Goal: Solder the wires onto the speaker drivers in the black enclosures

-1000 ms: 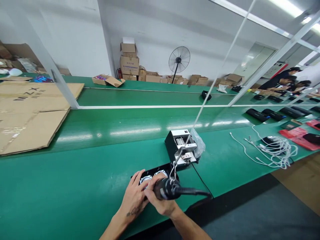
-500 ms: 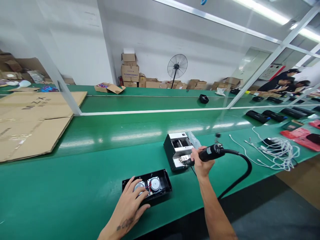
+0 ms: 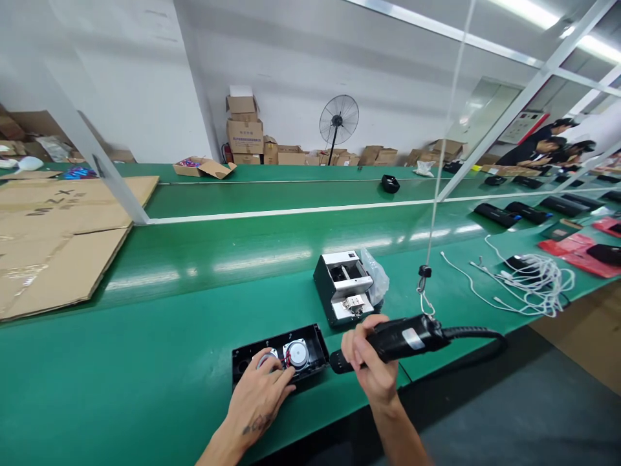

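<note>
Both hands are busy at the near edge of the green tabletop [image 3: 194, 323]. From where I watch, my left hand [image 3: 259, 404] lies flat on the black speaker housing [image 3: 279, 359], fingers spread over the left of its two round drivers, pinning the shell down rather than gripping it. My right hand [image 3: 371, 366] is wrapped tight around the barrel of the electric screwdriver [image 3: 398, 336], whose nose points left toward the housing's right end, just short of touching it as far as I can tell.

Going down in size: flattened cardboard sheets [image 3: 63, 233] cover the far left of the tabletop. Behind the housing stands a small screw feeder box [image 3: 343, 285] with a clear plastic bag [image 3: 378, 278] beside it. A tangle of white cables [image 3: 528, 281] lies well to the right. A thin hanging cord [image 3: 439, 155] drops from above to a clip over the screwdriver, and a thick black power lead [image 3: 478, 336] loops off its tail.

I judge the screwdriver moderately heavy but partly carried by that cord; its rigid barrel is the place to hold. The housing looks light, stiff plastic that would slide on the smooth mat, and the driver cones look fragile, so pressure belongs on the rim.
</note>
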`<state>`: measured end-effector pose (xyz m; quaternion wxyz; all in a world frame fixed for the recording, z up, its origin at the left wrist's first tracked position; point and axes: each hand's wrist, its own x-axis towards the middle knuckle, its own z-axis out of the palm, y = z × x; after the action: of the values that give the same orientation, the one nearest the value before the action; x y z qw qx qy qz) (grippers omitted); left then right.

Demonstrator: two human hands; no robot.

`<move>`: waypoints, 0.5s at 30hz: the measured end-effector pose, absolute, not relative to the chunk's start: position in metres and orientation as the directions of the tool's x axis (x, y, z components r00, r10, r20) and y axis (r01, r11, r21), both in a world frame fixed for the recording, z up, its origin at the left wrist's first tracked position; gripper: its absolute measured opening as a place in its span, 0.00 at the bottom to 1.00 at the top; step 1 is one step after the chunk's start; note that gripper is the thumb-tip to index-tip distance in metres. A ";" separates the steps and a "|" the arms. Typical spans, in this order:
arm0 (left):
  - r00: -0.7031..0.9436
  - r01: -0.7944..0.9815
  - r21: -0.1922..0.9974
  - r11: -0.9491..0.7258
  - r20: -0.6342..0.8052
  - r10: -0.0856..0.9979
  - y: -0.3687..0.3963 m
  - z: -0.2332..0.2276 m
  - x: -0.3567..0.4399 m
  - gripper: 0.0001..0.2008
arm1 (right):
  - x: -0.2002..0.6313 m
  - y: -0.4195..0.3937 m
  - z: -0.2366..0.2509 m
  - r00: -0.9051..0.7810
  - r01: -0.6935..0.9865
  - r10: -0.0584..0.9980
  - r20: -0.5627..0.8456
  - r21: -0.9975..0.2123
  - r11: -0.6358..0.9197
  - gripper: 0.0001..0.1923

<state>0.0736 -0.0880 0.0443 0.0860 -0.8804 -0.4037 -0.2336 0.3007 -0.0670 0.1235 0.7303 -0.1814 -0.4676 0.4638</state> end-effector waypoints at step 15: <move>0.579 0.733 0.018 -0.680 0.507 0.638 -0.086 0.046 0.074 0.10 | 0.265 -0.066 0.095 0.057 -0.514 0.853 0.518 -0.717 0.470 0.08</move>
<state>0.0737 -0.0858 0.0461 0.0970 -0.8833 -0.3880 -0.2445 0.2655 -0.0665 0.0952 0.7058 -0.1740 -0.4867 0.4845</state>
